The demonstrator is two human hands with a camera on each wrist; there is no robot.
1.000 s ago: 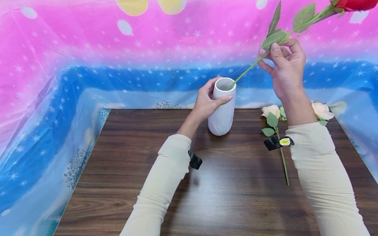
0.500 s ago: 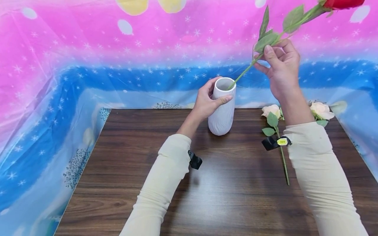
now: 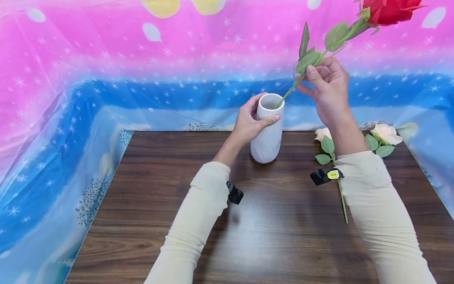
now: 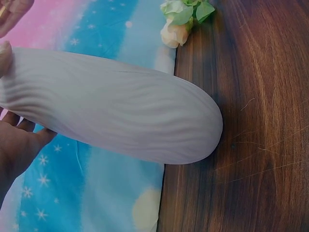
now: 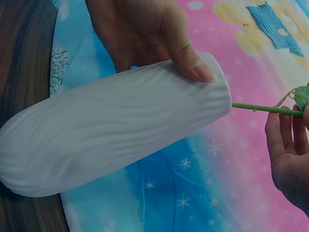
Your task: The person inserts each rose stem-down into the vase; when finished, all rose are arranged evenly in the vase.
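Observation:
A white ribbed vase [image 3: 267, 138] stands upright near the table's back edge. My left hand [image 3: 250, 120] grips it near the rim, thumb across the front and fingers behind. Up to the right, my right hand [image 3: 328, 88] pinches the green stem of a red rose [image 3: 388, 12] between thumb and fingers, just below its leaves [image 3: 307, 61]. The stem slants down into the vase's mouth, and its lower end is hidden inside. In the right wrist view, the stem [image 5: 260, 107] enters the mouth of the vase [image 5: 120, 130], with the left thumb [image 5: 195, 67] near the rim.
Two pale roses lie at the table's back right: one cream rose [image 3: 323, 135] partly behind the right forearm, another rose [image 3: 386, 134] farther right. The dark wooden table [image 3: 159, 197] ends against a pink and blue patterned cloth [image 3: 177, 59]. Both wrists wear small black cameras.
The right hand has moved left and down with the red rose, so more of its bloom shows and the stem sits deeper in the vase. The left hand and vase stay put.

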